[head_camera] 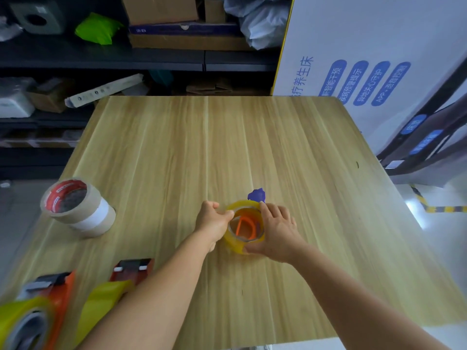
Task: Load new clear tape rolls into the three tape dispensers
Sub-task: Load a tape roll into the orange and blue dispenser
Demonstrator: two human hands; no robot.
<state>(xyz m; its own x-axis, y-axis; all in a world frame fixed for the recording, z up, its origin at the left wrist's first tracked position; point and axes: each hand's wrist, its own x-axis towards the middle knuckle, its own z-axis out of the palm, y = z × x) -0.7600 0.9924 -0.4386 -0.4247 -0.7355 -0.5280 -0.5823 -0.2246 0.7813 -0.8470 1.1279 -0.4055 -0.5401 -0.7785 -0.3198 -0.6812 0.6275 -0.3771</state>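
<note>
A yellowish clear tape roll [233,239] sits near the middle of the wooden table [177,152], with an orange dispenser part [246,227] showing inside its core. My left hand [214,218] grips the roll's left side. From the right, my right hand [275,231] holds the roll with curled fingers and thumb. A purple tab [257,195] pokes out behind the roll. Two orange tape dispensers, one [54,296] at the front left corner and one [132,270] beside it, carry yellowish rolls; my left forearm partly hides the second.
A stack of beige and white tape rolls [80,208] with a red core label stands at the table's left edge. Dark shelves with boxes [161,11] run behind the table. A large white printed carton [366,59] stands at the back right.
</note>
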